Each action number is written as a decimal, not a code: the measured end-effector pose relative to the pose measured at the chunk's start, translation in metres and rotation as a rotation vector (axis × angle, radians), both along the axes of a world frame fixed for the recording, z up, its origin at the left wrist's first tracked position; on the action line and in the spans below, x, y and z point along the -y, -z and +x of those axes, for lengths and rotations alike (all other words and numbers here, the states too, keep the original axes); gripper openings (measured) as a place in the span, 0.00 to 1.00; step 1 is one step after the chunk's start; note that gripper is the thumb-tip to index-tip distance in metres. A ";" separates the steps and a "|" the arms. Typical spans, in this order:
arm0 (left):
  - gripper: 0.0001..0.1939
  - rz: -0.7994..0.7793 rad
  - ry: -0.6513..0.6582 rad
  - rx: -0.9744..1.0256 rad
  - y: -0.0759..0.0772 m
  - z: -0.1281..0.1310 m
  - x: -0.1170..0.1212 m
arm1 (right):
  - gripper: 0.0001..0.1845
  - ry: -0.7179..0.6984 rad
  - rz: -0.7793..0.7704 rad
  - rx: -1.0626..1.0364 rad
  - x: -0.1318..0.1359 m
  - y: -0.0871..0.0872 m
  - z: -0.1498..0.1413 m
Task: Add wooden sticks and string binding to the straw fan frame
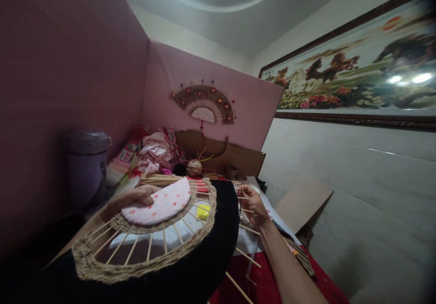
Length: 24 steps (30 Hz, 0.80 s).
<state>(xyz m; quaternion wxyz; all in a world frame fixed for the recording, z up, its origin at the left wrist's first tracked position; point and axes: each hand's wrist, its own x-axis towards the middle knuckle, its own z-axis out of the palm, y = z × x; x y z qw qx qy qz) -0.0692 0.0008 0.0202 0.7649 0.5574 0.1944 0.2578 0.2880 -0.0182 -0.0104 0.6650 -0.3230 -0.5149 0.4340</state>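
A half-round woven fan [204,231] fills the lower middle of the view, tilted toward me. It has thin bamboo sticks, bands of braided jute twine and a wide black outer band [225,213]. My left hand [134,199] grips its inner end, thumb pressed on the white cloth half-circle [163,201] with red-orange prints; the other fingers are hidden beneath. At the far right edge, my right hand [251,204] pinches a dark strand of yarn [240,204] beside the protruding stick tips. Part of the fan's lower left fades into shadow.
Behind the fan lie a bundle of bamboo sticks [153,179], a twine ball [194,167] and pink cloth [156,147]. A yellow packet [203,211] shows through the sticks. A purple bin [87,172] stands left. A decorated fan [206,104] hangs on the pink board [248,108].
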 end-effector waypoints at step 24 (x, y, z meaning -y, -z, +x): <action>0.31 -0.008 -0.025 -0.087 0.002 0.006 -0.002 | 0.14 0.611 0.183 0.243 -0.008 -0.005 0.014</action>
